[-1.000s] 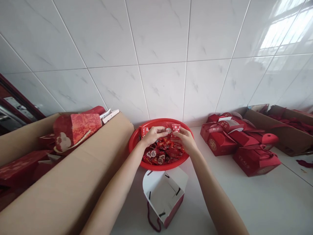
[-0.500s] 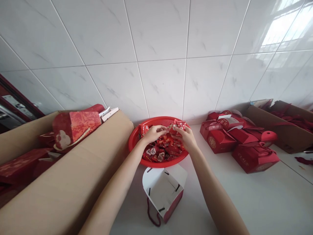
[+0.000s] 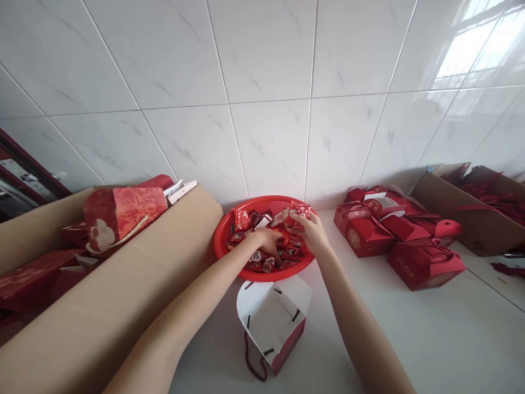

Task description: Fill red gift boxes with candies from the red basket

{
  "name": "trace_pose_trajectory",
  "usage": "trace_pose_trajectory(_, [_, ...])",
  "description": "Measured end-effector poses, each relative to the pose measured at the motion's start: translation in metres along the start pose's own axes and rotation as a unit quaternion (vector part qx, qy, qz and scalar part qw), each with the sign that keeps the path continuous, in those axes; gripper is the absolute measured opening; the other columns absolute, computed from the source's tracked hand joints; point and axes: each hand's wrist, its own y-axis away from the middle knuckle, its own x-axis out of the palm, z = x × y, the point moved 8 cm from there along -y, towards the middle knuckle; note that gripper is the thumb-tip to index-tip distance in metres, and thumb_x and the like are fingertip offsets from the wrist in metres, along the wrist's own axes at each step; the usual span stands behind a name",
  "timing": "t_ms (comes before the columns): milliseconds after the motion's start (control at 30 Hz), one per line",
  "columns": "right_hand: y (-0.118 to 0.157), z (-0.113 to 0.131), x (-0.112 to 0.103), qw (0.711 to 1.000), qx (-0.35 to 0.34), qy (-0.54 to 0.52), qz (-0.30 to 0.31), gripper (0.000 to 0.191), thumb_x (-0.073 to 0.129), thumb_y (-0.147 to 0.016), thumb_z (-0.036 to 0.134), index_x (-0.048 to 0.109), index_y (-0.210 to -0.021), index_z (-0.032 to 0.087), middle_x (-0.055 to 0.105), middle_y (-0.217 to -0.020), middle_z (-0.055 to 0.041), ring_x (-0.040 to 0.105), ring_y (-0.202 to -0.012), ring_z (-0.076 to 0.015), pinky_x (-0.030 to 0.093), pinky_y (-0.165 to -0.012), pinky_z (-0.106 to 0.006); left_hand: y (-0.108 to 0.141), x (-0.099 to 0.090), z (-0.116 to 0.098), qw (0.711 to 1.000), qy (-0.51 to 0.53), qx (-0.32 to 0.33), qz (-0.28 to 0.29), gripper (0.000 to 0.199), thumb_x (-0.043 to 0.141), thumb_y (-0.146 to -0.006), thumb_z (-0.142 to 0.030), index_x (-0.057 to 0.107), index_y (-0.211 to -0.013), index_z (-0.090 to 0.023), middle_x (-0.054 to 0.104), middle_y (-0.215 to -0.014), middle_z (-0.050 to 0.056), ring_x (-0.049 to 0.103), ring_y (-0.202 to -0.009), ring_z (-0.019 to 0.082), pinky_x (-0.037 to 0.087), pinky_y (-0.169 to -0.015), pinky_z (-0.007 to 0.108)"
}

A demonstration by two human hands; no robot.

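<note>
A red plastic basket [image 3: 221, 230] holds many wrapped candies [image 3: 241, 220] in red wrappers, some with heart-shaped white labels. My left hand [image 3: 266, 241] reaches down among them near the middle, its thumb and fingers apart; the fingertips are partly hidden. Over the basket's right side, my right hand [image 3: 314, 230] is closed on a red candy packet [image 3: 301, 209] with pale dots. A paler wrapped piece lies beside its fingertips; whether it is held too, I cannot tell. In front of the basket stands an open gift box [image 3: 266, 323], white inside, with a dark red cord handle.
A large cardboard carton [image 3: 164, 246] with red gift boxes [image 3: 131, 213] stands at left. Several closed red boxes [image 3: 369, 235] sit grouped at right on the pale counter [image 3: 361, 295]. Another carton [image 3: 467, 224] stands beyond them. A tiled wall [image 3: 270, 142] rises behind.
My left hand has moved down and slightly right, from over the basket's upper part into the candies. My right hand stays in about the same place with the packet.
</note>
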Motion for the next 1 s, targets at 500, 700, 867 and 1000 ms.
trace_pose_trajectory(500, [-0.003, 0.000, 0.000, 1.000, -0.012, 0.010, 0.008, 0.028, 0.080, -0.061, 0.031, 0.065, -0.082, 0.020, 0.072, -0.080, -0.0013, 0.070, -0.075, -0.0202, 0.059, -0.063, -0.031, 0.012, -0.037, 0.036, 0.926, 0.315, 0.022, -0.206, 0.047, 0.066, -0.062, -0.010, 0.075, -0.107, -0.021, 0.075, -0.085, 0.001, 0.070, -0.081, 0.022, 0.054, -0.074, 0.029])
trace_pose_trajectory(700, [-0.003, 0.000, -0.001, 1.000, -0.014, 0.013, 0.006, 0.026, 0.079, -0.061, 0.030, 0.066, -0.082, 0.021, 0.072, -0.082, -0.0013, 0.070, -0.077, -0.0203, 0.058, -0.060, -0.029, 0.021, -0.047, 0.046, 0.860, 0.437, 0.031, -0.260, 0.045, 0.066, -0.059, -0.009, 0.075, -0.102, -0.020, 0.076, -0.089, 0.000, 0.066, -0.070, 0.016, 0.054, -0.071, 0.028])
trace_pose_trajectory(867, [-0.003, 0.000, -0.001, 1.000, -0.015, 0.024, 0.010, 0.025, 0.079, -0.062, 0.032, 0.068, -0.081, 0.020, 0.073, -0.082, -0.0018, 0.069, -0.079, -0.0202, 0.058, -0.064, -0.029, 0.027, -0.052, 0.044, 0.838, 0.469, 0.042, -0.278, 0.043, 0.071, -0.059, -0.014, 0.075, -0.101, -0.021, 0.075, -0.104, 0.002, 0.067, -0.083, 0.018, 0.053, -0.083, 0.031])
trace_pose_trajectory(1000, [-0.003, -0.001, -0.002, 1.000, -0.009, 0.028, 0.000, 0.025, 0.080, -0.059, 0.033, 0.067, -0.077, 0.020, 0.072, -0.080, -0.0016, 0.068, -0.077, -0.0192, 0.057, -0.064, -0.029, 0.029, -0.054, 0.045, 0.822, 0.483, 0.055, -0.297, 0.039, 0.074, -0.058, -0.020, 0.075, -0.096, -0.023, 0.074, -0.100, 0.000, 0.067, -0.087, 0.020, 0.053, -0.085, 0.032])
